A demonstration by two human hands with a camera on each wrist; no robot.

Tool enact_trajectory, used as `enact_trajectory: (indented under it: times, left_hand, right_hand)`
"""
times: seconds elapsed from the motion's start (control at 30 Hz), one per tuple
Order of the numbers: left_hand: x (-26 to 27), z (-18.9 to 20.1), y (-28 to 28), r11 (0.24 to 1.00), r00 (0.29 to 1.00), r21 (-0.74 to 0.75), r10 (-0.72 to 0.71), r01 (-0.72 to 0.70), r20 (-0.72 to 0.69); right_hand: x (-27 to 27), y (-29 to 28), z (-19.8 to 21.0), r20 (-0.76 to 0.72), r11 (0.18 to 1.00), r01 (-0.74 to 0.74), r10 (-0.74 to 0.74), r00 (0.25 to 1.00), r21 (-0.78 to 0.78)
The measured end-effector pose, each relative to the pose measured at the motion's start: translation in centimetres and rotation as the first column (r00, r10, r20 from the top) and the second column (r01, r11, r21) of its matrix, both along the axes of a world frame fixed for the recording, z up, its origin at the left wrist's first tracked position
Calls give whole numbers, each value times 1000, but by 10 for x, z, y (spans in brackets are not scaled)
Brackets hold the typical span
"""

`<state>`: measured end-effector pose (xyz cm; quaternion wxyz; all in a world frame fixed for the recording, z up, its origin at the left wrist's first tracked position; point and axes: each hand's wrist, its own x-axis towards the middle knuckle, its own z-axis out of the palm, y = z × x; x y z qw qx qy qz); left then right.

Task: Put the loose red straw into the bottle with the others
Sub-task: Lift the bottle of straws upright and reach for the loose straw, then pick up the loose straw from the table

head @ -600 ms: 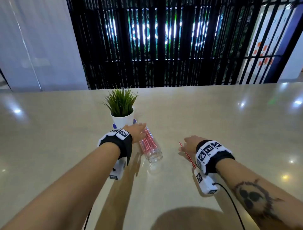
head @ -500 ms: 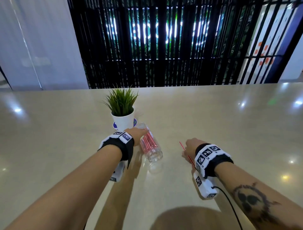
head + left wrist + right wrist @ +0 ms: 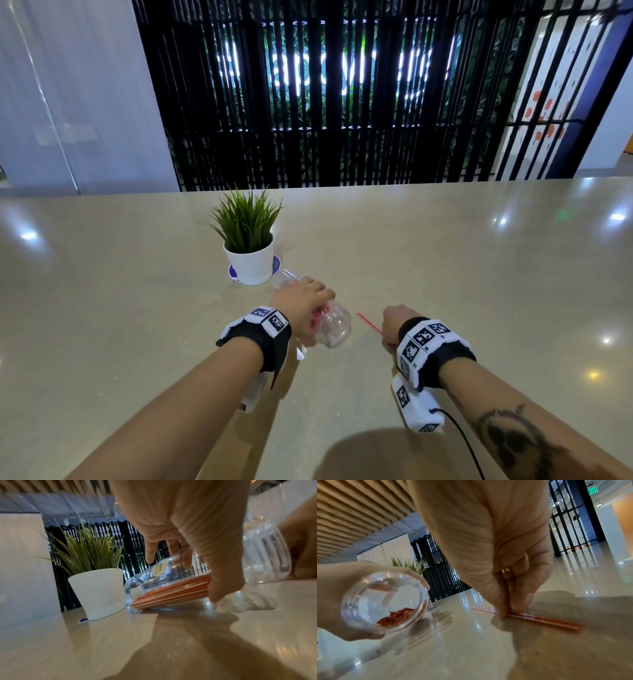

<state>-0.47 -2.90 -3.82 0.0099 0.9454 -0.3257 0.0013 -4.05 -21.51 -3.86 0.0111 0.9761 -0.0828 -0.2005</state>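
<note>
A clear plastic bottle [image 3: 334,329] lies on its side on the table, neck toward the plant, with a bundle of red straws [image 3: 171,592] inside. My left hand [image 3: 303,303] grips it round the middle from above, fingers curled over the far side. Its round base [image 3: 385,601] faces my right hand. The loose red straw [image 3: 369,323] lies flat on the table just right of the bottle. My right hand [image 3: 510,612] pinches that straw [image 3: 547,621] against the tabletop between thumb and fingertips; most of its length sticks out on both sides.
A small green plant in a white pot [image 3: 250,263] stands on a blue coaster right behind the bottle's neck. The beige table [image 3: 479,274] stretches wide on all sides. A black slatted screen rises behind its far edge.
My left hand has slid from the bottle's neck end to its middle and closed round it. My right hand has stayed low on the loose straw, shifting only slightly.
</note>
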Motion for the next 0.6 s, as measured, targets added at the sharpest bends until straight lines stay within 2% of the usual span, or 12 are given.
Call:
enact_trajectory:
  times: [0.07, 0.17, 0.2, 0.3, 0.37, 0.4, 0.43, 0.47, 0.5, 0.53, 0.57, 0.6]
  left_hand:
    - [1, 8, 1, 982, 997, -173, 70, -71, -10]
    - [5, 26, 2, 931, 990, -340, 106, -132, -95]
    - [7, 30, 3, 898, 985, -414, 98, -150, -145]
    - [6, 39, 5, 731, 950, -635, 63, -252, -304]
    - [5, 43, 7, 653, 920, -684, 52, -325, -388]
    - [4, 44, 7, 630, 903, -688, 48, -359, -427]
    - [3, 43, 8, 612, 887, -689, 45, -388, -459]
    - [3, 42, 8, 596, 872, -688, 43, -414, -487]
    - [3, 40, 9, 582, 859, -687, 38, -434, -510]
    - [3, 39, 9, 574, 847, -683, 38, -453, -530]
    - [2, 38, 9, 571, 838, -676, 39, -466, -544]
    - [2, 36, 8, 572, 833, -670, 42, -473, -552]
  right_hand:
    - [3, 0, -1, -22, 999, 18, -17, 1000, 52]
    - [8, -3, -7, -31, 989, 46, -42, 999, 140]
    - [9, -4, -8, -41, 986, 44, -38, 998, 161]
    - [7, -2, -4, -80, 989, 39, -28, 996, 142]
    - [8, -5, 9, -8, 985, 27, -26, 1000, 170]
    - [8, -8, 18, 69, 968, 18, -37, 997, 249]
    - [8, -12, 30, 173, 923, 2, -75, 982, 386]
    - [7, -15, 42, 296, 828, -38, -157, 942, 560]
    - [3, -15, 55, 410, 686, -122, -275, 870, 718]
    - [-3, -13, 68, 503, 547, -246, -388, 773, 800]
    - [-9, -10, 80, 571, 448, -376, -465, 677, 811]
    - [-14, -5, 88, 617, 390, -477, -509, 601, 787]
